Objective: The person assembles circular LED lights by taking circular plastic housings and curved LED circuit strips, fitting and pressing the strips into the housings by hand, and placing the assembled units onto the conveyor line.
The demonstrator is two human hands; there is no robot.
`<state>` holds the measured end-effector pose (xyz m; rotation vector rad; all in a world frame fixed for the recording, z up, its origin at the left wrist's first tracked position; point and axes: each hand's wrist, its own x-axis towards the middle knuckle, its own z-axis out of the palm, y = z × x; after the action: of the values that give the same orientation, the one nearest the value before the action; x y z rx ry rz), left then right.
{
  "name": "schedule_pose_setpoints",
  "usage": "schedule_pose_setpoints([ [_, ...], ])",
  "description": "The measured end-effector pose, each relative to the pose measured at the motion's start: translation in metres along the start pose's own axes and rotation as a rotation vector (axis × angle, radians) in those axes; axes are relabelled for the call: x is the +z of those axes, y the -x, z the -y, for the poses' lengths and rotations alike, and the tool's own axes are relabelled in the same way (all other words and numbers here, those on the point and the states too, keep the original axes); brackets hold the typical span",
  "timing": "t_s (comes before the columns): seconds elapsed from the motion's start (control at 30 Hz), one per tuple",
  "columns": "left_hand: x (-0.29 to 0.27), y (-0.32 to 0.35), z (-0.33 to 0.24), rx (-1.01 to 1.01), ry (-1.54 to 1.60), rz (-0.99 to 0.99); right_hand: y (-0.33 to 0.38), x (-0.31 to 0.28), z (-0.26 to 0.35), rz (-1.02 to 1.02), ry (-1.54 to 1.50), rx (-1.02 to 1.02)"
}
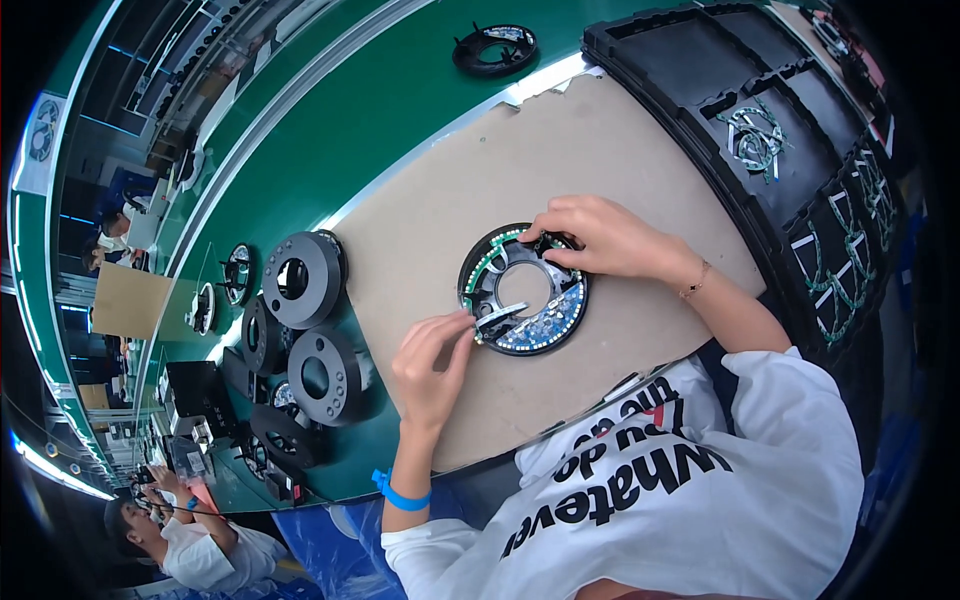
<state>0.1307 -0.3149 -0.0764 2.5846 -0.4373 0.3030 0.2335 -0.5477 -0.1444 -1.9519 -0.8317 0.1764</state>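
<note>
A black ring-shaped housing [533, 349] lies on the brown cardboard sheet in front of me. Inside it are a blue circuit board [552, 318], a green LED strip [484, 268] along the upper left, and a white piece [502, 314] at the lower left. My left hand [428, 368] is at the ring's left edge, thumb and forefinger pinched together; what is between them is too small to make out. My right hand [608, 240] grips the upper right rim, with its fingers bent over the inner edge and the fingertips partly hidden.
The cardboard sheet [610, 150] covers the green table. Several dark round covers [325, 375] are piled at the left. Another ring unit [494, 50] lies at the far side. A black compartment tray [690, 75] with green strips [755, 140] stands at the right. Another person [215, 545] works at lower left.
</note>
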Motion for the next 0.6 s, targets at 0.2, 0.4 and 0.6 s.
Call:
schedule_pose_setpoints([
  [0.2,0.0,0.001,0.006,0.074,0.068,0.08,-0.001,0.003,-0.002,0.021,-0.007,0.007],
  [0.4,0.0,-0.001,0.014,0.057,0.1,0.165,0.0,0.008,-0.008,-0.086,-0.018,-0.128],
  [0.6,0.0,-0.014,0.025,0.2,0.088,0.226,-0.002,0.005,-0.011,-0.06,-0.023,-0.099],
])
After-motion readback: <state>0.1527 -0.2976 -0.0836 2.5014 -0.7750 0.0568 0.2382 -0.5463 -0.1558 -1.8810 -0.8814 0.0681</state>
